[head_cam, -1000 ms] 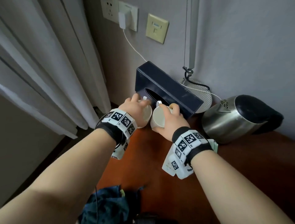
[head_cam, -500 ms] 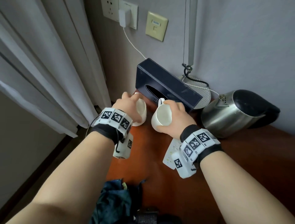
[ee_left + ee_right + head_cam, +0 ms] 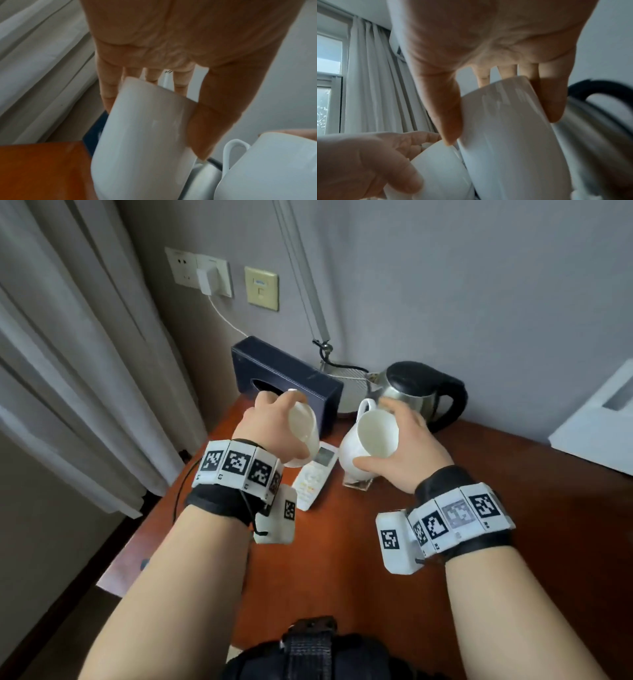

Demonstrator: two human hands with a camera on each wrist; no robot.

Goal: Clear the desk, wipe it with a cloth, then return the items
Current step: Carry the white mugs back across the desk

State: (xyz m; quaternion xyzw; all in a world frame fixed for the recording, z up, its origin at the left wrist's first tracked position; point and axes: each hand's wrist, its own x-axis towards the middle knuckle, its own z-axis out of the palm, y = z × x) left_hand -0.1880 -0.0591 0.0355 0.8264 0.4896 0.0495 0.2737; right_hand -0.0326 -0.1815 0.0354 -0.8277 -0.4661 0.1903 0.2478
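My left hand (image 3: 274, 419) grips a white cup (image 3: 303, 433) from above, lifted off the reddish wooden desk (image 3: 342, 559) and tilted toward me. The left wrist view shows my thumb and fingers clamping this left cup (image 3: 144, 135) across its body. My right hand (image 3: 400, 446) grips a second white cup (image 3: 371, 440) with its handle pointing away, also held above the desk. In the right wrist view that right cup (image 3: 510, 135) sits between thumb and fingers, with my left hand (image 3: 359, 159) and its cup (image 3: 440, 169) at the lower left.
A white remote (image 3: 315, 477) lies on the desk under the cups, beside a small clear square item (image 3: 358, 482). A dark tissue box (image 3: 284, 378) and a steel kettle (image 3: 418, 392) stand at the back by the wall. Curtains (image 3: 68, 354) hang left. A dark bag (image 3: 315, 652) sits near me.
Both hands have lifted their cups off the desk and drawn them back toward me, away from the tissue box. The remote underneath has come into view.
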